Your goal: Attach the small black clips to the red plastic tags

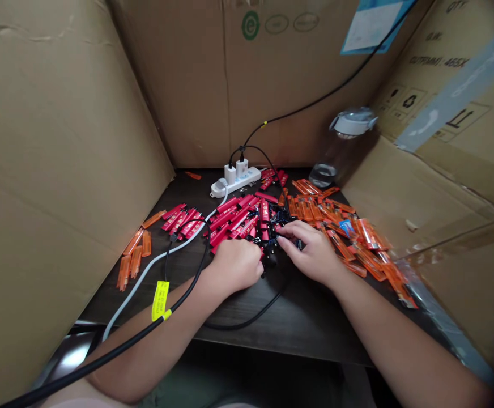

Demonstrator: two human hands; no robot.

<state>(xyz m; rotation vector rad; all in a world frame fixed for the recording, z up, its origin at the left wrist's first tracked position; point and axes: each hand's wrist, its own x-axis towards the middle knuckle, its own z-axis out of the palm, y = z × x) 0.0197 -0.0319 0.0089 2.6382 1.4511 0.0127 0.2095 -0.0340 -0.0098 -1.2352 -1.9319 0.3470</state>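
Note:
In the head view my left hand (237, 264) is closed in a fist at the near edge of a heap of red lighters (234, 218) with printed sides. Whatever lies inside its fingers is hidden. Beside it on the right, my right hand (309, 249) has thumb and forefinger brought together over small black parts (279, 218) at the heap's right side. What it pinches is too small to make out. A smaller group of red lighters (183, 220) lies left of the heap. Transparent orange lighter bodies (340, 226) spread out to the right of my right hand.
A white power strip (241, 182) with plugs stands behind the heap. Black cable (187, 292) and grey cord (145, 266) cross near my left arm. A water bottle (336, 147) stands back right. More orange lighter bodies (135, 260) lie left. Cardboard walls (196, 85) enclose the dark table (247, 306).

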